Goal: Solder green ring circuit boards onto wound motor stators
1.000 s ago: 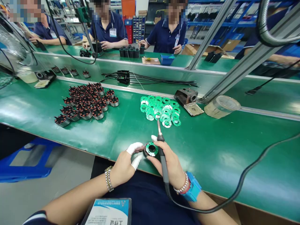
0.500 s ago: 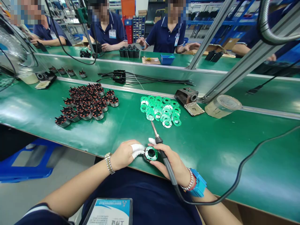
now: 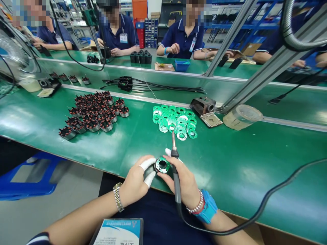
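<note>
A motor stator with a green ring-shaped circuit board (image 3: pixel 167 165) on top is held above the table's front edge. My left hand (image 3: pixel 136 180) has white covers on thumb and forefinger, which grip the stator's left side. My right hand (image 3: pixel 185 178) steadies its right side between thumb and fingers. That same hand also holds a soldering iron (image 3: pixel 177 185), its metal tip pointing away toward the green ring boards (image 3: pixel 163 126) scattered ahead. The stator's underside is mostly hidden. To the left stand several copper-wound stators (image 3: pixel 106 125) in a cluster.
A soldering iron stand (image 3: pixel 203 104) with a sponge (image 3: pixel 211 119) sits beside a round plastic tub (image 3: pixel 242 116). Black cables (image 3: pixel 166 87) lie behind the metal rail. The iron's cord (image 3: pixel 263 199) loops across the right. Co-workers sit opposite, past an aluminium post (image 3: pixel 230 34).
The soldering iron has swung more upright, its tip shifting right. The stator has moved slightly left and turned. My left thumb and forefinger are spread wider around it.
</note>
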Tool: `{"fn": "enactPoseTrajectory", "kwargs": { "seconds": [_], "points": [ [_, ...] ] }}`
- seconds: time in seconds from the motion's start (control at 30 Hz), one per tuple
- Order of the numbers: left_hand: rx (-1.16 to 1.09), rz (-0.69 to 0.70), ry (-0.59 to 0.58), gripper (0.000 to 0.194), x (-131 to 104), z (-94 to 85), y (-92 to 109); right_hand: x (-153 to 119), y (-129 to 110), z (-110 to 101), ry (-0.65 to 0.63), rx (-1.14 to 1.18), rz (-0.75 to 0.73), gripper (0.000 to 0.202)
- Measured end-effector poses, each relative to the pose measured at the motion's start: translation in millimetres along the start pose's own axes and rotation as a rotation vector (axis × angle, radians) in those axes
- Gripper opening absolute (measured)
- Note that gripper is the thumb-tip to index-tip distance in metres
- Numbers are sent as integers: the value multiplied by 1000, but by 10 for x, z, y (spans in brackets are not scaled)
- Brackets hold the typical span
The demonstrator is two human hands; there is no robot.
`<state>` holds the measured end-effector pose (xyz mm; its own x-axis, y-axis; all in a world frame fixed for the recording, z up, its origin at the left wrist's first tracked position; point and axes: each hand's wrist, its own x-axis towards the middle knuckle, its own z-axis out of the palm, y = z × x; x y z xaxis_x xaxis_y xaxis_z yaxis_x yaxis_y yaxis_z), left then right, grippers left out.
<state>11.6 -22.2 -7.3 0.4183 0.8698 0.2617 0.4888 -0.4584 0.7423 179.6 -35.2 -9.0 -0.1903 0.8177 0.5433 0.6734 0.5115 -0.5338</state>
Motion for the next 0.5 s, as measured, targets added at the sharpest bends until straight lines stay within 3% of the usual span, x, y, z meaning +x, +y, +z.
{"fn": "enactPoseTrajectory", "kwargs": {
  "seconds": [0.13, 0.27, 0.4, 0.5],
  "points": [
    [42, 31, -72, 58, 159, 4, -87, 151, -1, -30, -87, 56, 21, 34],
    [207, 8, -65, 57, 569, -79, -301, 378, 269, -112, -102, -55, 11, 30],
    [471, -109, 21, 59, 1143, -354, -561, 563, 755, -161, -59, -306, 49, 35],
    [679, -71, 49, 66, 1450, -653, -721, 613, 1015, -167, -84, -427, 76, 35]
  ]
}}
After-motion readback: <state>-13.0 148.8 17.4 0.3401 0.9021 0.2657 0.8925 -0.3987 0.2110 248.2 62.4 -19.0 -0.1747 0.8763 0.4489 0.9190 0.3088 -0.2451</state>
